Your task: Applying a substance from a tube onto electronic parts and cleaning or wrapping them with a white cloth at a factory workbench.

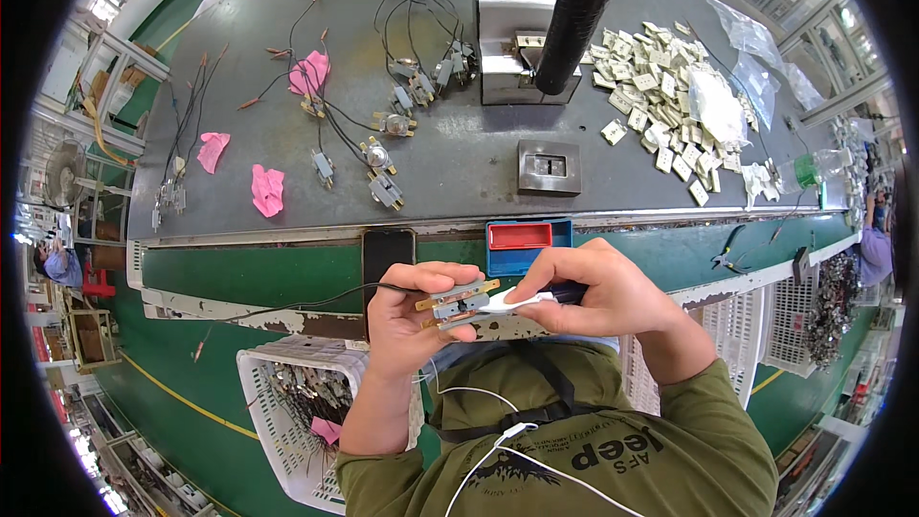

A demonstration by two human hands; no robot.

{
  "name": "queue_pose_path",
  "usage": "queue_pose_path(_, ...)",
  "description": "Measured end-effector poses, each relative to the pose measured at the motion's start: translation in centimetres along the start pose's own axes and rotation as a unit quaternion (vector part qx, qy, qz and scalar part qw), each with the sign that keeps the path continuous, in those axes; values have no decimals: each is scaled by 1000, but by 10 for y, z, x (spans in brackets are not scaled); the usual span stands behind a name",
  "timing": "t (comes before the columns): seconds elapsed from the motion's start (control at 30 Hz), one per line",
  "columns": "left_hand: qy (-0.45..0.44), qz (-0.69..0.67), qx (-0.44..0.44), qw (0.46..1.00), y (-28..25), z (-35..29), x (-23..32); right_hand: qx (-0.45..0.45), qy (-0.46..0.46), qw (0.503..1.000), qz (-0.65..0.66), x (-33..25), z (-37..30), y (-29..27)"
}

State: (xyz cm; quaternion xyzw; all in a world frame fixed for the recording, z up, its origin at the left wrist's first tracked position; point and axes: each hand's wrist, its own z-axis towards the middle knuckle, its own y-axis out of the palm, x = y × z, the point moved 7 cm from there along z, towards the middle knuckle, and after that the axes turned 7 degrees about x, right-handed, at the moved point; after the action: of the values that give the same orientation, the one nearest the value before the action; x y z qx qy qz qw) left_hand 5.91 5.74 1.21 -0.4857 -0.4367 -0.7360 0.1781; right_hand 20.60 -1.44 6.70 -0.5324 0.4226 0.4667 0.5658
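My left hand (400, 314) holds a small grey electrical component (459, 306) with brass-coloured terminals between thumb and fingers. A black wire (325, 299) trails from it to the left. My right hand (613, 292) is closed on a slim white piece (515, 303), pinched between thumb and forefinger. The white piece's tip meets the component's right side; whether it is cloth or plastic I cannot tell. Something dark (571, 292) shows inside my right palm, mostly hidden by the fingers. Both hands are above the near edge of the bench, in front of my body.
On the grey bench (335, 193) lie wired components (378, 155), pink scraps (268, 190), a metal block (549, 168) and a heap of cream plastic parts (661, 86). A press with a black column (579, 19) stands behind. Nearer are a blue-and-red tray (528, 261), pliers (729, 251) and a white crate (278, 440).
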Motion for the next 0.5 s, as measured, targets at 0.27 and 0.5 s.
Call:
queue_pose_path(0.27,0,-4,-1,1000,0,0,-1,5,31,999,19,8,-2,-1)
queue_pose_path(0.5,1,-3,-4,1000,1,0,0,-3,-5,1000,-5,2,-1,-1)
